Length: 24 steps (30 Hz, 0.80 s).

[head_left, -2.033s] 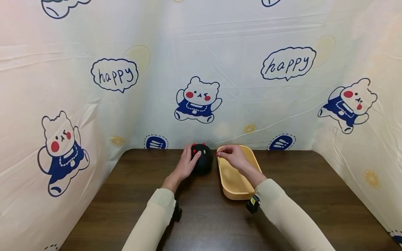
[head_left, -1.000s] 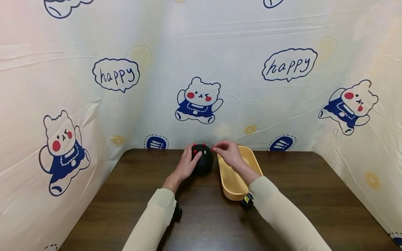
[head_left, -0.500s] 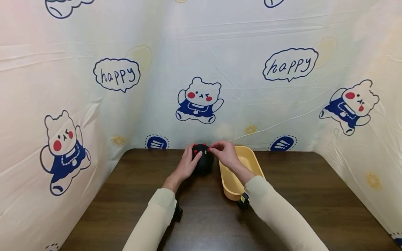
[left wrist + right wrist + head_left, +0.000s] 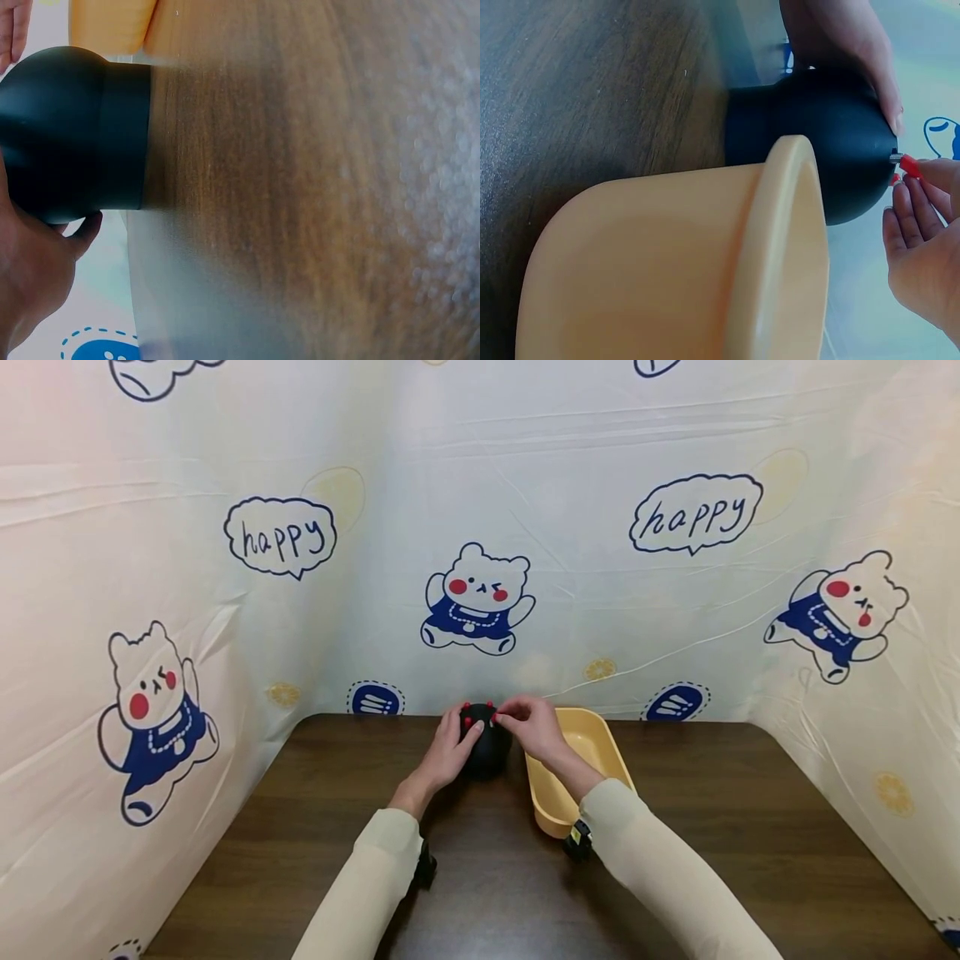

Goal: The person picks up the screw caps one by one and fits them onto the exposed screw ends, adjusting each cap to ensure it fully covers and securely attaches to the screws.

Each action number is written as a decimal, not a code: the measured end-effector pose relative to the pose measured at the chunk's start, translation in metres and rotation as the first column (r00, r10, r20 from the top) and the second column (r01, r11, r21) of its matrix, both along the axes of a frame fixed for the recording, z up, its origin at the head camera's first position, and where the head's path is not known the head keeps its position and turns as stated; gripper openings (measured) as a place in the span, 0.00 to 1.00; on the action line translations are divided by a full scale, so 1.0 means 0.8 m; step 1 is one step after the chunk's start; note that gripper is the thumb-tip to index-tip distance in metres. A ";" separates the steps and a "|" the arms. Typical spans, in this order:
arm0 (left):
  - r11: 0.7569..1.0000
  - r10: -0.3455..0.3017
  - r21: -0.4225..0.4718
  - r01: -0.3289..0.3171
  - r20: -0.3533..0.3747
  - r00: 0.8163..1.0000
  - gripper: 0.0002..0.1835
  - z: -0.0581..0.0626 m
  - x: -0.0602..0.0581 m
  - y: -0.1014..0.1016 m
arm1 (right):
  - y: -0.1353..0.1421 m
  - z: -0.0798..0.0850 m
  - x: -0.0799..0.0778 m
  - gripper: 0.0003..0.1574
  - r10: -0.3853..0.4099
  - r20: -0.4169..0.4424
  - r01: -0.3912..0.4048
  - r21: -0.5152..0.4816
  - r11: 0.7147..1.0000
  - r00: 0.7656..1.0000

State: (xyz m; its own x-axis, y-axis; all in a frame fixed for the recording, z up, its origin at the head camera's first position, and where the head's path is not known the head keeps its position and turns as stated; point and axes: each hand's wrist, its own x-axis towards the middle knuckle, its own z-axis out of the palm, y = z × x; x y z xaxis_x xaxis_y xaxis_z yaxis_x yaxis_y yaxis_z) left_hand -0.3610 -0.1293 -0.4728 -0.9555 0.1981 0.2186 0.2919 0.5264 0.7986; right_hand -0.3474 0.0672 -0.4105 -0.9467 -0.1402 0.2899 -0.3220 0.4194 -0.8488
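A black dome-shaped object (image 4: 486, 758) with a straight-sided base stands on the table near the back wall. My left hand (image 4: 444, 750) grips its left side, thumb over the front and fingers round the far side. Several small red caps (image 4: 468, 722) stick up from its top. With thumb and forefinger my right hand (image 4: 536, 728) pinches a red cap (image 4: 910, 166), which sits right at a small metal peg (image 4: 895, 158) on the dome's top. The other fingers of that hand are loosely bent. In the left wrist view the dome (image 4: 67, 135) shows smooth and dark.
A yellow-orange bin (image 4: 553, 827) with rounded corners stands just right of the dome, under my right forearm. Behind the dark wooden table (image 4: 480, 893) hangs a pale printed cloth (image 4: 570, 568), which also closes off both sides. A small black camera sits at each wrist.
My right hand has moved left from over the bin to the dome's top, carrying the red cap to the metal peg. The left hand keeps its grip on the dome.
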 end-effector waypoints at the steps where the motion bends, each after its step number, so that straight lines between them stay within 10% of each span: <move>1: 1.000 0.000 0.002 0.000 -0.002 1.000 0.43 0.000 0.000 0.000 | 0.000 0.000 0.000 0.07 0.003 -0.003 -0.003 -0.001 1.000 1.000; 24: 1.000 -0.003 0.010 0.004 -0.021 1.000 0.43 -0.004 -0.002 0.000 | -0.003 -0.009 -0.003 0.03 0.015 0.012 -0.016 0.072 0.997 1.000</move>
